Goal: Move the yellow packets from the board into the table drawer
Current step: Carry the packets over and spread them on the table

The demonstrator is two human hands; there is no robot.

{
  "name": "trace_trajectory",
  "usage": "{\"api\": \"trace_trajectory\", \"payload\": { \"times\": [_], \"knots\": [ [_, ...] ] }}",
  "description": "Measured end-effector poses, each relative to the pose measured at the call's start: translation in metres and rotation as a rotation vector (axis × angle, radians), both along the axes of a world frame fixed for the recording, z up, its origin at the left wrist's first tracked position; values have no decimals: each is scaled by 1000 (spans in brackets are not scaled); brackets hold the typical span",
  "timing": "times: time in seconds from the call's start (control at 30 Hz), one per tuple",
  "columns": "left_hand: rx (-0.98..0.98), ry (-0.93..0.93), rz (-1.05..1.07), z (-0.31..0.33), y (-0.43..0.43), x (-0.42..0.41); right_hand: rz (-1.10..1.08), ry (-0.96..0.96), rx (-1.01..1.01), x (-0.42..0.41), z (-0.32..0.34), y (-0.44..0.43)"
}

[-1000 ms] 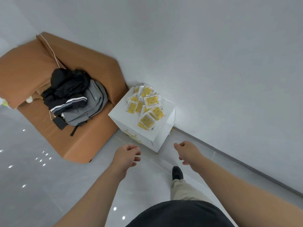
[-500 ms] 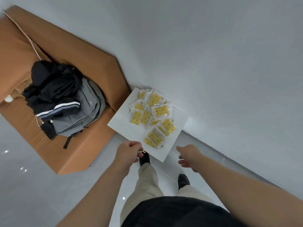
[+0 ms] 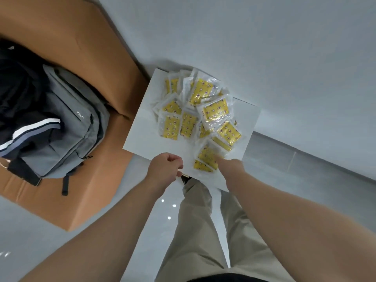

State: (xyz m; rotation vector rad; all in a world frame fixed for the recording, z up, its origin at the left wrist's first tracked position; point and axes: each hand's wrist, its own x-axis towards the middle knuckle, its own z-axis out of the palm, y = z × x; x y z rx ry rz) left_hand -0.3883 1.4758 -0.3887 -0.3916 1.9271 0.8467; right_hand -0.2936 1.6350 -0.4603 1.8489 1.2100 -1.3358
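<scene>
Scene: A person stands over a small white board (image 3: 142,129) set against a grey wall (image 3: 264,47), seen from a head-worn camera looking down.

Packets: The yellow packets (image 3: 215,112) all lie on the board, in a loose overlapping heap that spreads from its centre toward 12 and 3 o'clock. The 9 o'clock side is bare.

Drawer: Not in view. It is probably under the board's 6 o'clock edge, which would explain why both hands meet there.

Left hand: The left hand (image 3: 165,168) is at the 6 o'clock edge with fingers curled under. What they hold, if anything, is hidden. It may be placed to pull a handle.

Right hand: The right hand (image 3: 233,169) reaches in from 5 o'clock, its fingers extended onto the nearest packet (image 3: 205,155). Motion blur hides whether they pinch it. That packet is the easiest first pick.

Progress: No packet has been moved, so the task is at its start.

Surroundings: A cardboard box (image 3: 91,47) stands at 9 o'clock of the board. On it rest a grey backpack (image 3: 69,123) and a dark jacket (image 3: 18,94).
</scene>
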Motion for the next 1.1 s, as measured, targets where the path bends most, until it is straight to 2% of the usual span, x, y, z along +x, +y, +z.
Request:
{"api": "trace_trajectory", "payload": {
  "times": [0.27,0.43,0.5,0.63,0.7,0.8,1.1],
  "knots": [
    [5,-46,38,-42,5,1,-67,-178,20,-34,-62,-15],
    [-7,-68,25,-52,4,7,-215,-79,23,-23,-82,-12],
    [-11,-67,22,-53,5,6,-172,-54,8,-15,-92,-9],
    [-11,-57,13,-53,10,2,20,-145,89,-11,-85,-1],
    [-7,-55,12,-52,13,0,6,-52,116,-9,-77,2],
    [-5,-53,13,-52,19,-5,-139,95,98,-1,-64,4],
    [-28,-11,23,-54,52,-11,-188,292,-57,32,-19,41]
  ]
}}
